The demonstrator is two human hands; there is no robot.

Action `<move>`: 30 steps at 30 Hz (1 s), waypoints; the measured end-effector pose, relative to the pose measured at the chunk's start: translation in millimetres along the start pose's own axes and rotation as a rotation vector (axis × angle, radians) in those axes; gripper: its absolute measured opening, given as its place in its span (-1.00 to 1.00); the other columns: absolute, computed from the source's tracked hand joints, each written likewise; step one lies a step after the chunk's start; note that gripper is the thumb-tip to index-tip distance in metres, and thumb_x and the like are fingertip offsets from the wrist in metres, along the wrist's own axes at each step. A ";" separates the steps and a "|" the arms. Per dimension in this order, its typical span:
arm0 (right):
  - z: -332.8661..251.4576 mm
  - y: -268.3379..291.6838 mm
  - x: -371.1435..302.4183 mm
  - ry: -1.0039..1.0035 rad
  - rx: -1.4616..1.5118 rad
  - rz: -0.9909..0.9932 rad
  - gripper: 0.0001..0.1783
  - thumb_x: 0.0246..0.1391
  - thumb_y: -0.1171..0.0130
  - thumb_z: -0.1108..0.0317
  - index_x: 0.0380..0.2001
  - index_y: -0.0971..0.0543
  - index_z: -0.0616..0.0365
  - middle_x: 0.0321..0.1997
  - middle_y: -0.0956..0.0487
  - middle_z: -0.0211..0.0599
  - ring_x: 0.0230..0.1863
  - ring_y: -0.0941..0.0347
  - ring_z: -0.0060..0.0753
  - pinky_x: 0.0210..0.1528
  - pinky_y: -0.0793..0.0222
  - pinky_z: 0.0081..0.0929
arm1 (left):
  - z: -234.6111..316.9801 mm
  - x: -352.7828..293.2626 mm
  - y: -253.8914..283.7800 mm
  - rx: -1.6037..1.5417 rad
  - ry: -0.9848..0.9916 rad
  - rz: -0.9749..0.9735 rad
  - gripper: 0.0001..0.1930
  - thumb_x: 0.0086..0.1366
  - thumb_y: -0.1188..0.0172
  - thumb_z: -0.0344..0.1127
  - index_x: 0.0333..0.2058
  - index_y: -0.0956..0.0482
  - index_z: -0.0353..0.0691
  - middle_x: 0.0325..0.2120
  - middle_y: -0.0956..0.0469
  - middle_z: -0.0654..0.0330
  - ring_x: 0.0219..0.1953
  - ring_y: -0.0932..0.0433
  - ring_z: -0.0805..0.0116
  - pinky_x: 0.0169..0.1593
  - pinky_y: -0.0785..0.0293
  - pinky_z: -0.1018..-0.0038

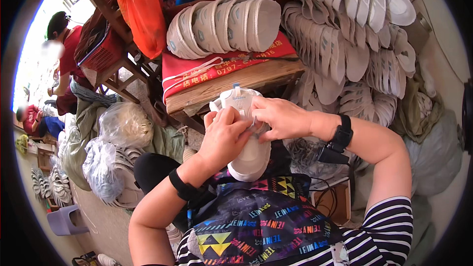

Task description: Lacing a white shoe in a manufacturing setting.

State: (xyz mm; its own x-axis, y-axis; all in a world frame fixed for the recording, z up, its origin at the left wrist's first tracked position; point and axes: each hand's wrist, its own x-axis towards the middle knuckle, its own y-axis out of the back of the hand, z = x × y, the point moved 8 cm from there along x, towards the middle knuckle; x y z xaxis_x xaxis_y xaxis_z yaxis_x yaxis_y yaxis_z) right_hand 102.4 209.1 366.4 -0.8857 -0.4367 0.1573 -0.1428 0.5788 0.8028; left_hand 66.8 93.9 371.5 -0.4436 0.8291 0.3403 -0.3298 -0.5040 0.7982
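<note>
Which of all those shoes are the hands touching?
The single white shoe with the left hand and right hand on it; the row of pale shoes on the wooden bench is nested together, untouched.

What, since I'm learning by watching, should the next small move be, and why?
Perhaps lift the right hand slightly while the left hand steadies the white shoe, to check its middle: both hands sit close together there, hiding what lies under them.

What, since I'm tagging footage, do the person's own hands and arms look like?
The left hand and right hand are ungloved. The left wrist wears a black band; the right, a black strap with a dark boxy piece. The right sleeve is short, striped black and white.
</note>
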 end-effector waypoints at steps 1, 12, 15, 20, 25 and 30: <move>-0.2 -1.4 -1.7 -0.002 0.003 0.000 -0.59 -0.24 -0.50 0.21 -0.39 -0.51 0.18 -0.16 -0.40 -0.25 -0.15 -0.46 -0.08 -0.14 -0.42 -0.22 | 2.1 0.3 -2.6 0.041 -0.018 -0.065 -0.80 0.16 -0.30 -0.24 -0.20 -0.68 0.05 -0.38 -0.36 0.24 -0.21 -0.42 0.24 -0.03 -0.19 0.21; 0.2 2.6 -3.0 -0.042 0.053 -0.098 -0.59 -0.25 -0.50 0.21 -0.44 -0.47 0.15 -0.19 -0.42 -0.27 -0.14 -0.46 -0.08 -0.13 -0.40 -0.19 | 1.9 16.4 -9.2 0.157 -0.094 -0.338 -0.85 0.24 -0.21 -0.23 -0.23 -0.68 0.09 -0.36 -0.32 0.22 -0.19 -0.39 0.27 -0.05 -0.15 0.28; 2.3 -3.2 -3.8 -0.029 0.005 -0.060 -0.61 -0.25 -0.47 0.23 -0.42 -0.48 0.13 -0.17 -0.41 -0.30 -0.10 -0.44 -0.12 -0.09 -0.35 -0.17 | 0.6 18.9 -13.0 0.164 -0.069 -0.394 -0.88 0.28 -0.16 -0.23 -0.27 -0.66 0.05 -0.35 -0.33 0.20 -0.17 -0.40 0.25 -0.05 -0.14 0.29; 0.5 -9.1 -6.7 -0.053 -0.014 0.046 -0.64 -0.26 -0.45 0.26 -0.44 -0.47 0.09 -0.18 -0.40 -0.33 -0.09 -0.40 -0.19 -0.08 -0.27 -0.21 | -0.1 19.3 -13.9 0.157 -0.005 -0.414 -0.89 0.29 -0.13 -0.24 -0.33 -0.61 -0.06 -0.33 -0.34 0.16 -0.16 -0.40 0.21 -0.03 -0.13 0.26; 4.0 -10.0 -8.3 -0.124 0.028 0.060 -0.70 -0.25 -0.39 0.29 -0.46 -0.46 0.05 -0.18 -0.40 -0.36 -0.05 -0.41 -0.26 -0.06 -0.20 -0.23 | -2.8 18.0 -20.9 0.202 -0.007 -0.368 -0.88 0.28 -0.14 -0.24 -0.36 -0.60 -0.11 -0.32 -0.35 0.14 -0.13 -0.42 0.19 -0.02 -0.14 0.25; 6.1 -10.8 -10.7 -0.129 0.116 0.172 -0.73 -0.24 -0.37 0.34 -0.50 -0.46 0.11 -0.27 -0.43 -0.35 -0.19 -0.42 -0.16 -0.13 -0.26 -0.23 | -1.8 24.1 -18.0 0.228 0.012 -0.355 -0.87 0.24 -0.19 -0.20 -0.38 -0.62 -0.09 -0.34 -0.39 0.15 -0.16 -0.45 0.17 -0.03 -0.17 0.24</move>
State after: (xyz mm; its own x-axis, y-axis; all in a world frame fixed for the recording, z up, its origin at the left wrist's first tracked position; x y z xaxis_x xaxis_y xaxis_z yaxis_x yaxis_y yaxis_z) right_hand 110.8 211.7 352.5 -0.9494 -0.2377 0.2053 -0.0281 0.7153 0.6982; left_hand 60.6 122.5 364.5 -0.3454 0.9383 0.0195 -0.2713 -0.1197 0.9550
